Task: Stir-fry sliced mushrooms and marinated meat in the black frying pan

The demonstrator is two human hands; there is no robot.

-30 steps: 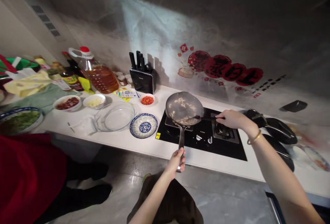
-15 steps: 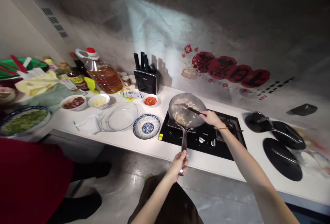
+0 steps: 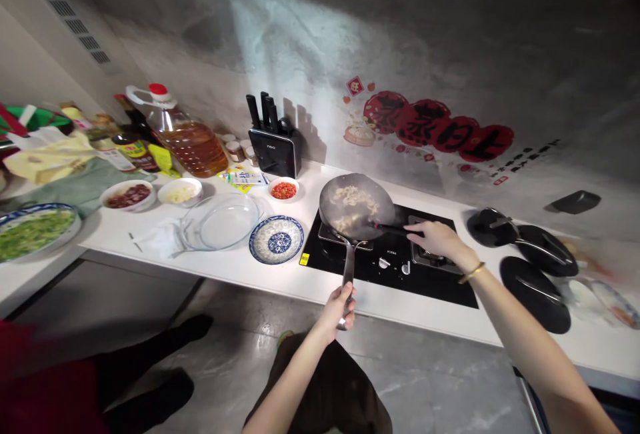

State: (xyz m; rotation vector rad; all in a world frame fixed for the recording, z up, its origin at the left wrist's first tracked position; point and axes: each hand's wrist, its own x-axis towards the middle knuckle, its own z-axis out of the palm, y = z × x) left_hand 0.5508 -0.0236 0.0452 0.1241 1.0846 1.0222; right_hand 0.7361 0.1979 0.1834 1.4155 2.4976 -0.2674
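Observation:
A grey wok (image 3: 383, 214) stands on the left burner of the black gas hob (image 3: 445, 279), with pale sliced pieces of food (image 3: 356, 199) inside and what looks like steam above. My left hand (image 3: 340, 307) is wrapped around the wok's metal handle (image 3: 349, 264), near its end. In my right hand (image 3: 440, 242) is a black-handled spatula (image 3: 393, 228), gripped to the right of the wok. Its head is down at the wok's right side, and food hides its exact shape.
Left of the hob are a blue-patterned plate (image 3: 277, 239), a glass dish (image 3: 223, 222) and bowls of chopped chili (image 3: 283, 191), garlic (image 3: 180, 193) and meat (image 3: 129, 196). A knife block (image 3: 274, 153) and oil jug (image 3: 190, 144) stand behind. Lids (image 3: 535, 294) lie right. A person in red (image 3: 55, 387) stands left.
My right hand has drawn back to the right, taking the spatula from the wok's middle to its right side. My left hand keeps its hold. The camera view has shifted slightly.

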